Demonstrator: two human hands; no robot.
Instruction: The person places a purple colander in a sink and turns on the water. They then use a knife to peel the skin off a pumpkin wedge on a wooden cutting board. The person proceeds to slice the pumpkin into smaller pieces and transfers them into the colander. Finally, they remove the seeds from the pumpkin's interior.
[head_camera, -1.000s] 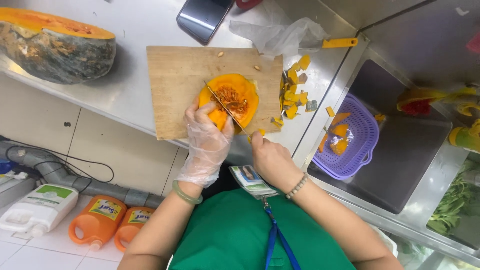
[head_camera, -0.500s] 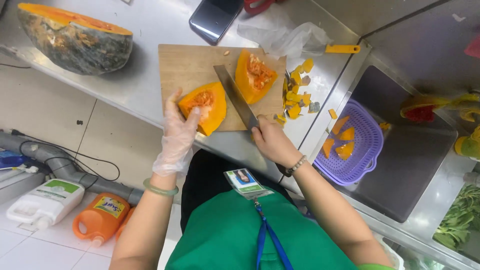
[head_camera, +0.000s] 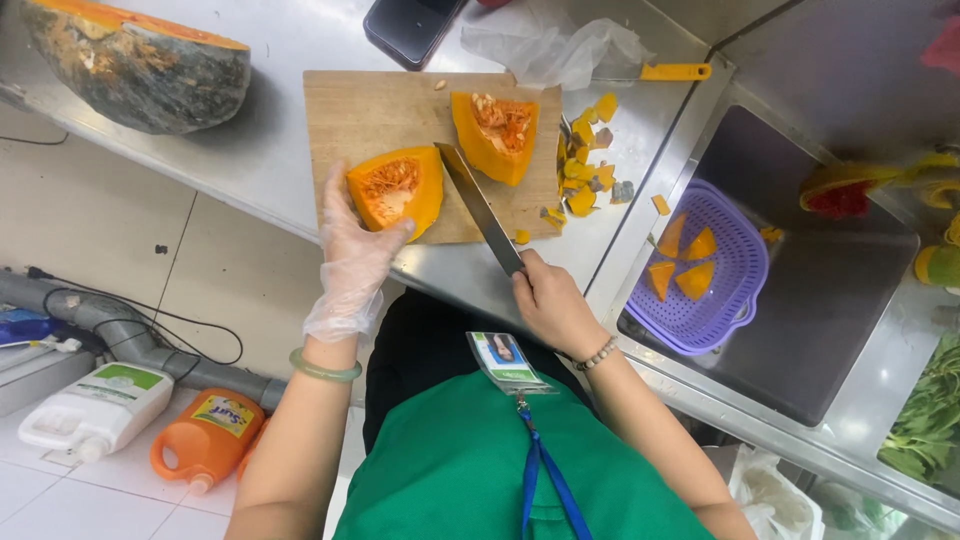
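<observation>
fingers (head_camera: 352, 205) of the gloved left hand (head_camera: 350, 262) curl against the near pumpkin wedge (head_camera: 398, 190) on the wooden cutting board (head_camera: 370, 110); right hand (head_camera: 548, 305) wrapped tight around the handle of a broad knife (head_camera: 480, 208), blade lying between that wedge and a second wedge (head_camera: 495, 135). wedges: likely dense, stiff, rind hard, seeded flesh probably slick; best steadied by the rind edge, cut face down. purple basket (head_camera: 735, 290) holds cut pieces (head_camera: 685, 262) in the sink (head_camera: 850, 290).
</observation>
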